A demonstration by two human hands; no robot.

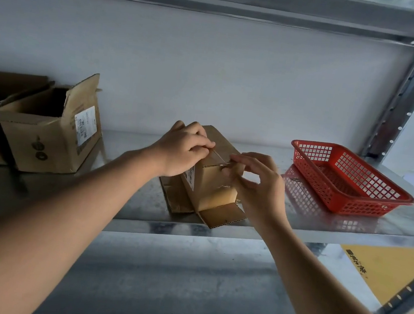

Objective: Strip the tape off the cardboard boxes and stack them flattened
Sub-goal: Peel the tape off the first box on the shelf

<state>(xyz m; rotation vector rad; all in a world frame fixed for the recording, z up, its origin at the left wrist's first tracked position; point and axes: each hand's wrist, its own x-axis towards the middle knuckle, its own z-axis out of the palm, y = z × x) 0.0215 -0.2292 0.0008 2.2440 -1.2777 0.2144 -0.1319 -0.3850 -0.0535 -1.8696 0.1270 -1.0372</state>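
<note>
Box (210, 180): small, brown cardboard, mid-shelf, standing on its splayed bottom flaps near the front edge of the metal shelf (336, 222). White label on its left face. Clear tape (217, 155) runs across the closed top and down the near face.

Left hand (183, 148): laid over the top far-left corner of the box, fingers curled, fingertips pressing at the tape line on top.

Right hand (255, 181): at the top near edge of the box, thumb and forefinger pinching a thin strip of tape at the seam; the other fingers spread and relaxed.

Open boxes (47, 134): larger brown cardboard, far left of the shelf, flaps up, one with a white printed label on its right face. Well apart from the small box.

Basket (349, 179): red plastic, lattice sides, shallow, right of the shelf, its reflection showing in the metal. Near the right hand but not touching.

Upright (400, 102): perforated steel post at the far right corner, against a pale wall.
</note>
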